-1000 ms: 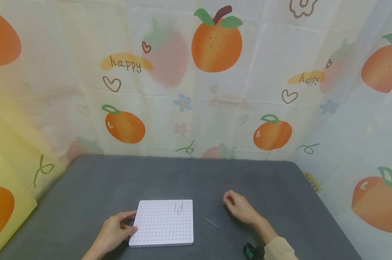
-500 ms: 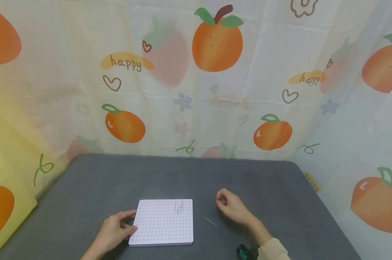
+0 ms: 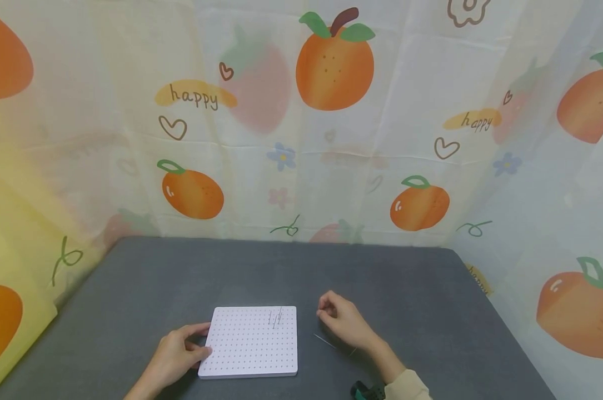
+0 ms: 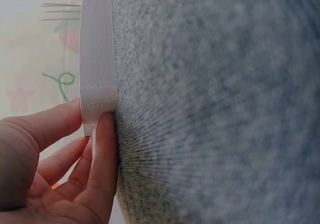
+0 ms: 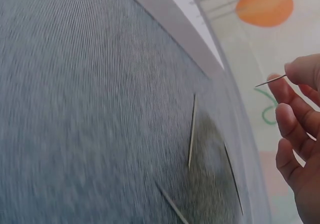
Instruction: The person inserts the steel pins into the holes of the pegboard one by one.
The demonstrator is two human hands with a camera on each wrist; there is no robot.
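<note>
A white pegboard (image 3: 248, 350) with rows of small holes lies on the grey table. Several thin metal needles (image 3: 274, 319) stand upright near its far right corner. My left hand (image 3: 173, 355) grips the board's left edge, thumb on top and a finger against the side, as the left wrist view shows. Just right of the board, my right hand (image 3: 347, 322) is raised above the table. Its thumb and forefinger pinch a needle (image 5: 271, 81), whose point sticks out; the other fingers are loosely bent.
On the table (image 3: 231, 272) near the right hand lie loose needles, one (image 3: 325, 340) right of the board and another (image 5: 192, 131) plain in the right wrist view. A dark wristband (image 3: 366, 391) shows at the right wrist. A fruit-printed curtain (image 3: 331, 166) surrounds the table.
My right hand has moved left toward the board, carrying the pinched needle off from above the table's loose ones. My left hand and the board have stayed put.
</note>
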